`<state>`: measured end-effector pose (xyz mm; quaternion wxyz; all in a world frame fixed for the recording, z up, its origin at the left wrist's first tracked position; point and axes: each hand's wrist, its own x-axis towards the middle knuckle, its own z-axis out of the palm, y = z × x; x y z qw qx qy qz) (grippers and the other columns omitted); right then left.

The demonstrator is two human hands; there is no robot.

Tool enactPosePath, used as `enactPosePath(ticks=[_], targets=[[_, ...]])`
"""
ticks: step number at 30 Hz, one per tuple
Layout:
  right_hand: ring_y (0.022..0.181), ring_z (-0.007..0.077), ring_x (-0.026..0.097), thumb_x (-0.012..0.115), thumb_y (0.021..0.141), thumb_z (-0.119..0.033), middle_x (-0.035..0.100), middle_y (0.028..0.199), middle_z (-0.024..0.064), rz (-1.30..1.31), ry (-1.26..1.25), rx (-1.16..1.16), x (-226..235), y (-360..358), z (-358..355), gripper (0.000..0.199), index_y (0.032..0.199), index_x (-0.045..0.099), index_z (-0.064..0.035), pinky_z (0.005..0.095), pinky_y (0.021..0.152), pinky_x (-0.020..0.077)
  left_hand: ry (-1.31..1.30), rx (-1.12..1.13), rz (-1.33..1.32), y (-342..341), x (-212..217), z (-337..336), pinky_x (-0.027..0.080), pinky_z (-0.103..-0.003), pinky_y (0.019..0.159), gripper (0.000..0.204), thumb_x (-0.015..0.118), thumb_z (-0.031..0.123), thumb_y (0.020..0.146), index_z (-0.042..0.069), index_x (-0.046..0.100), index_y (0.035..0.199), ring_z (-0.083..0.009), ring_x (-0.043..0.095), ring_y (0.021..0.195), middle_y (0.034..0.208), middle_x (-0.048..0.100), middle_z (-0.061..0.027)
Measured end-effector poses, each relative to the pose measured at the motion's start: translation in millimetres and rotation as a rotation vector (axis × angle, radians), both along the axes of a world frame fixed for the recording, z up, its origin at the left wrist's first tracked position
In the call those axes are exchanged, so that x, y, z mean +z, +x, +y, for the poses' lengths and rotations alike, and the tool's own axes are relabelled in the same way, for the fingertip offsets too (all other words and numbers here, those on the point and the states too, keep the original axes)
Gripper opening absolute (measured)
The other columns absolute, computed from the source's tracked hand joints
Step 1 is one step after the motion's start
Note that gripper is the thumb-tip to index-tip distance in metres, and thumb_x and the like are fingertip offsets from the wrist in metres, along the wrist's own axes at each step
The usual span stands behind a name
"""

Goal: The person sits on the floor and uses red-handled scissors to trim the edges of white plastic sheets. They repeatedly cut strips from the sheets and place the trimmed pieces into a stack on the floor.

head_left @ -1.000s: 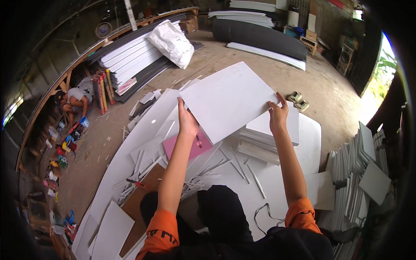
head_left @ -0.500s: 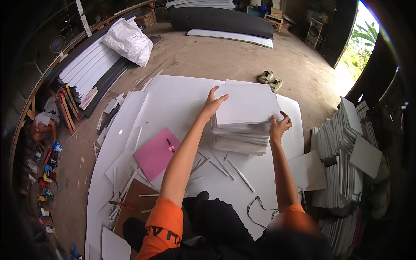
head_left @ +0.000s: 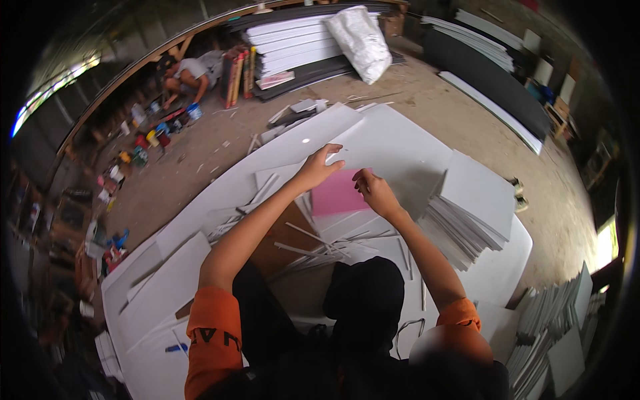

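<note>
Head view: the pink sheet (head_left: 335, 198) lies at five o'clock from the wide-spread, empty left hand (head_left: 321, 168) and nine o'clock from the curled right hand (head_left: 379, 195), whose grip I cannot tell. Beneath spreads a white board (head_left: 410, 137); toward ten o'clock, a person (head_left: 193, 73) crouches on the floor (head_left: 200, 147).

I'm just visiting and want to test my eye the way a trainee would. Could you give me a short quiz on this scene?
1. True or false: in the picture, the pink sheet lies to the left of the stack of white boards.

2. Pick one. The person's sleeves are:
A) blue
B) orange
C) green

3. Fill the gap: closer to the stack of white boards is the person's ____.

Key:
1. True.
2. B.
3. Right hand.
</note>
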<state>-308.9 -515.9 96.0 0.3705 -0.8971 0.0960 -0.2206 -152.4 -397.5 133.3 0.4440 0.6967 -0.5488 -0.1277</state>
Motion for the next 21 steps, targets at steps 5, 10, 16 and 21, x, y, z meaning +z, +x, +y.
enactPosePath(ticks=[5, 10, 16, 21], targets=[[0.069, 0.0292, 0.059, 0.046, 0.075, -0.006, 0.060, 0.074, 0.0145, 0.181, -0.475, 0.606, -6, 131, 106, 0.015, 0.087, 0.054, -0.0023, 0.0368, 0.064, 0.0457, -0.053, 0.464, 0.029, 73, 7, 179, 0.041, -0.030, 0.081, 0.039, 0.054, 0.023, 0.082, 0.005, 0.041, 0.114, -0.0202, 0.054, 0.095, 0.103, 0.056, -0.0124], [0.061, 0.0219, 0.060, 0.046, 0.079, -0.012, 0.060, 0.068, 0.0136, 0.236, -0.394, 0.728, -6, 234, 233, 0.016, 0.087, 0.054, -0.0010, 0.0319, 0.061, 0.0468, -0.075, 1.001, -0.022, 98, -26, 362, 0.043, -0.033, 0.078, 0.035, 0.055, 0.022, 0.079, 0.004, 0.047, 0.108, -0.0234, 0.057, 0.089, 0.092, 0.060, -0.0114], [0.077, 0.0264, 0.059, 0.048, 0.075, -0.015, 0.061, 0.080, 0.0143, 0.295, -0.448, 0.983, -83, 281, 359, 0.019, 0.088, 0.055, -0.0028, 0.0351, 0.068, 0.0457, 0.480, 1.176, -0.174, 67, -68, 501, 0.044, -0.037, 0.077, 0.032, 0.056, 0.022, 0.076, 0.006, 0.050, 0.104, -0.0277, 0.055, 0.090, 0.091, 0.060, -0.0134], [0.095, 0.0360, 0.050, 0.046, 0.079, -0.022, 0.054, 0.096, 0.0222, 0.580, -0.594, 1.206, -174, 302, 396, 0.031, 0.094, 0.050, 0.0048, 0.0435, 0.082, 0.0400, 1.109, 1.110, -0.172, 58, -134, 538, 0.043, -0.043, 0.080, 0.034, 0.055, 0.020, 0.075, 0.008, 0.048, 0.106, -0.0287, 0.047, 0.101, 0.104, 0.050, -0.0117]])
